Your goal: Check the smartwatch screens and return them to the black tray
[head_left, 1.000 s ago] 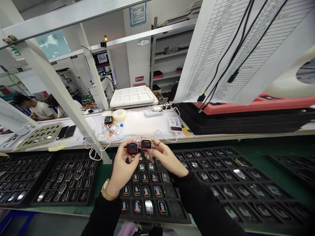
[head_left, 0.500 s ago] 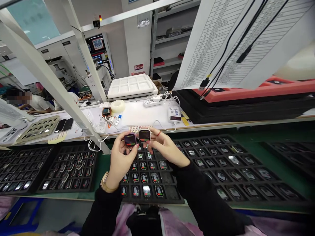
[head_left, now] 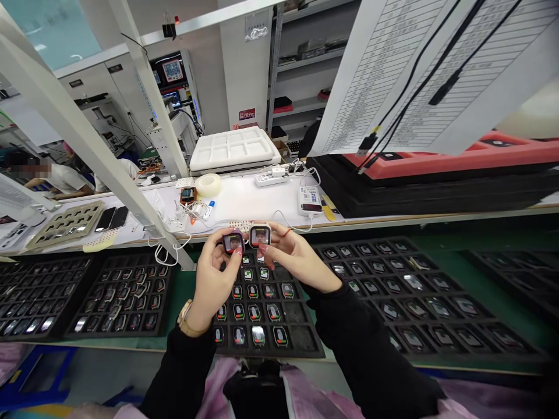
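My left hand grips a dark purple-framed smartwatch between thumb and fingers, its thumb on the lower part of the screen. In my right hand is a light-framed smartwatch, with the thumb at its bottom edge. The two watches are side by side, screens facing me, each lit with a small portrait picture. Below them lies a black foam tray with several watches in its pockets, many with lit screens. My hands and wrists cover part of that tray.
More black trays of watches stand left and right. Behind, a raised white bench holds a tape roll, a white power bank-like box and white trays. Cables hang before paper sheets. A co-worker sits far left.
Both watch screens have gone from a dark display with coloured bars to a small portrait picture. My hands have shifted only slightly, still gripping the watches.
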Demonstrator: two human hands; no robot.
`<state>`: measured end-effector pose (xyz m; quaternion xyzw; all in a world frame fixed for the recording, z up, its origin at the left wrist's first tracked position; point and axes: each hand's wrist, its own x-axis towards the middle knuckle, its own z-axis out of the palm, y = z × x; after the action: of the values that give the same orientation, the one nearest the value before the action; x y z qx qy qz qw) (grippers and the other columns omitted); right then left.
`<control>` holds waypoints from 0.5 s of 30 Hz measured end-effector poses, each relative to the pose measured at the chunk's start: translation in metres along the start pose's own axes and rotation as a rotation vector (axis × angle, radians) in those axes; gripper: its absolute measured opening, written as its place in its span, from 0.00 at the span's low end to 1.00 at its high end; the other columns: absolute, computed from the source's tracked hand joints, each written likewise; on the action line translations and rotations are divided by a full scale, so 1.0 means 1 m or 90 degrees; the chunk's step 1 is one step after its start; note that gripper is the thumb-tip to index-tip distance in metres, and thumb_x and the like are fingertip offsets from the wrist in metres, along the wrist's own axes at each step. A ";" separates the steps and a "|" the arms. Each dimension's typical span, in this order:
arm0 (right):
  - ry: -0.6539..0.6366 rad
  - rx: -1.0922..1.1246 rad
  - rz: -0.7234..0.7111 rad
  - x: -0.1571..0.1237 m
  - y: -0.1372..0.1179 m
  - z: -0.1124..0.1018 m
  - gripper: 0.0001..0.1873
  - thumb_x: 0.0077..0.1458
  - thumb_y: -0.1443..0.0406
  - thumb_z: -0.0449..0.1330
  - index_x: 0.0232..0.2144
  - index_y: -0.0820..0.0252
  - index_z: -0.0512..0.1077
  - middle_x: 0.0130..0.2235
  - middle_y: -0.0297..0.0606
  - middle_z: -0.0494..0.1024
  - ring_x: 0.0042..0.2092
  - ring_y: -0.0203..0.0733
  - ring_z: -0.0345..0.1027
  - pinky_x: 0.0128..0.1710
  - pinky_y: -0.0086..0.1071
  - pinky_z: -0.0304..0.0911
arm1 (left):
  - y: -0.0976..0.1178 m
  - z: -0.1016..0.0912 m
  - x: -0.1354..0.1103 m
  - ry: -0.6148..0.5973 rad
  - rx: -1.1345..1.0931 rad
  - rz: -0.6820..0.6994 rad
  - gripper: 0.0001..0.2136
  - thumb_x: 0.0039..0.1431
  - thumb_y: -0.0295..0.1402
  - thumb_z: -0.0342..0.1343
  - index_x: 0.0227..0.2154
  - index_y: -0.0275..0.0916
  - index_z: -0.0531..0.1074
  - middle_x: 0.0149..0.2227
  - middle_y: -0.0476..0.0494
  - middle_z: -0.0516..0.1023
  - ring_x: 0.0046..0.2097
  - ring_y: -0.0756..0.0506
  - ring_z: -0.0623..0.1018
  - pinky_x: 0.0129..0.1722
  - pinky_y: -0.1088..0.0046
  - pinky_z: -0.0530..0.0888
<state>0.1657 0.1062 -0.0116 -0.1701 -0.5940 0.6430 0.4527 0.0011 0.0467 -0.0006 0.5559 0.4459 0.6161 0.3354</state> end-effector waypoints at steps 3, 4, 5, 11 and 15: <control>0.001 -0.005 0.002 0.000 0.000 0.000 0.25 0.58 0.60 0.63 0.54 0.59 0.62 0.44 0.43 0.73 0.32 0.36 0.64 0.23 0.26 0.62 | -0.002 0.001 0.001 0.005 0.010 0.001 0.15 0.58 0.30 0.58 0.48 0.42 0.67 0.47 0.43 0.74 0.49 0.45 0.75 0.48 0.71 0.74; 0.004 -0.006 0.003 -0.001 0.000 -0.001 0.25 0.58 0.60 0.64 0.54 0.59 0.62 0.44 0.43 0.73 0.32 0.36 0.64 0.23 0.26 0.62 | -0.002 0.001 0.001 0.004 0.013 0.001 0.15 0.58 0.30 0.58 0.48 0.41 0.67 0.47 0.42 0.74 0.49 0.45 0.75 0.48 0.71 0.74; 0.006 -0.006 0.004 -0.001 0.000 -0.001 0.25 0.57 0.60 0.64 0.54 0.58 0.62 0.44 0.43 0.73 0.31 0.36 0.64 0.24 0.27 0.62 | -0.002 0.001 0.001 0.002 0.015 0.002 0.15 0.58 0.30 0.58 0.48 0.41 0.67 0.47 0.42 0.74 0.49 0.45 0.75 0.48 0.70 0.74; 0.009 -0.005 0.002 0.000 0.000 -0.003 0.25 0.57 0.59 0.64 0.53 0.59 0.62 0.43 0.43 0.74 0.30 0.37 0.65 0.24 0.28 0.62 | 0.000 0.001 0.002 -0.004 0.019 0.002 0.15 0.58 0.29 0.58 0.48 0.41 0.67 0.47 0.43 0.74 0.49 0.46 0.76 0.48 0.72 0.74; 0.022 -0.018 0.009 0.000 -0.003 -0.003 0.25 0.57 0.59 0.63 0.53 0.59 0.62 0.42 0.43 0.74 0.30 0.37 0.65 0.23 0.28 0.61 | 0.001 0.002 0.002 -0.005 0.018 0.006 0.15 0.58 0.29 0.58 0.49 0.42 0.67 0.47 0.44 0.74 0.48 0.46 0.76 0.46 0.73 0.74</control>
<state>0.1690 0.1072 -0.0099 -0.1922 -0.5939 0.6345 0.4558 0.0031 0.0484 0.0006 0.5650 0.4508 0.6093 0.3261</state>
